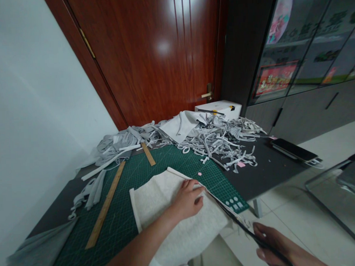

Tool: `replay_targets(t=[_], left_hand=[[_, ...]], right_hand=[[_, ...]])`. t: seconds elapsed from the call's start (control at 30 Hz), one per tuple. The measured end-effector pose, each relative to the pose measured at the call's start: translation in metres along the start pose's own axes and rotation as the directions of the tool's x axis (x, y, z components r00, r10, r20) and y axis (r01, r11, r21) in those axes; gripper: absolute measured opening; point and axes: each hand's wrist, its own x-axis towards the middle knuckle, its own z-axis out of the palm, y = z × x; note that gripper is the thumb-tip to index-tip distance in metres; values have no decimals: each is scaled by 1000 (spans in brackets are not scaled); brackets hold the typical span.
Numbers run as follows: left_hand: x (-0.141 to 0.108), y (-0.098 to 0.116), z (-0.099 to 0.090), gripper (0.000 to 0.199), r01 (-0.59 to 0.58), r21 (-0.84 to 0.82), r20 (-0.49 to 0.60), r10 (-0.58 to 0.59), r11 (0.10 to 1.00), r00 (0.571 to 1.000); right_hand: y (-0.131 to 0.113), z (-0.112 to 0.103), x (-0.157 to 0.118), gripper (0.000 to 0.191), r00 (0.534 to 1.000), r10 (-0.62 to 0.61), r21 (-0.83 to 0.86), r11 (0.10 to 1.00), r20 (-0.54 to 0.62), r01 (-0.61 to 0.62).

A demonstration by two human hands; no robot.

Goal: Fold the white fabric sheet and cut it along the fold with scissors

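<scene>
"So, through my remote view, where does the pale cloth lie?"

"Over the near part of the green cutting mat, from what I see, with its lower end hanging past the mat's near edge. One long side is folded narrowly and runs toward the mat's near right corner."

"And my left hand?"

"Palm down on that cloth, above the mat. Its fingers are spread a little, tips resting by the folded side, gripping nothing that I can make out."

"The right hand?"

"Off the mat's near right corner. I see its fingers curled round a long dark tool, whose far end lies along the cloth's folded side. I cannot tell its exact kind."

"What else do I have around the mat?"

"A long wooden ruler slants on its left part, and a short wooden strip crosses its far edge. A heap of grey scraps spreads beyond the mat and over to its right, on the dark bench. Well right of the mat, near the bench's edge, I have a phone."
</scene>
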Motion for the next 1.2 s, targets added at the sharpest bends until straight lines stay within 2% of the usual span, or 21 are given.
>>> replay_targets(t=[0.2,0.37,0.6,0.77,0.93,1.2], left_hand=[[0,-2,0,37,20,-34,2,-20,999,1000],[0,-1,-1,38,21,-45,15,-20,999,1000],[1,-1,-1,37,16,-31,9,-16,999,1000],[2,-1,-3,36,18,-29,17,-17,999,1000],[2,-2,-2,36,18,-36,-1,-18,999,1000],[2,-3,-1,36,16,-48,5,-15,999,1000]], right_hand=[[-11,-4,5,60,988,41,-36,999,147,-36],[-4,-10,12,60,992,-17,-31,999,128,21],[-8,-15,4,60,991,104,-165,982,79,-90],[-12,-12,3,59,995,85,-177,981,46,-76],[-9,-9,5,57,994,51,-157,987,99,-35],[-6,-3,8,51,993,66,-207,977,96,-45]])
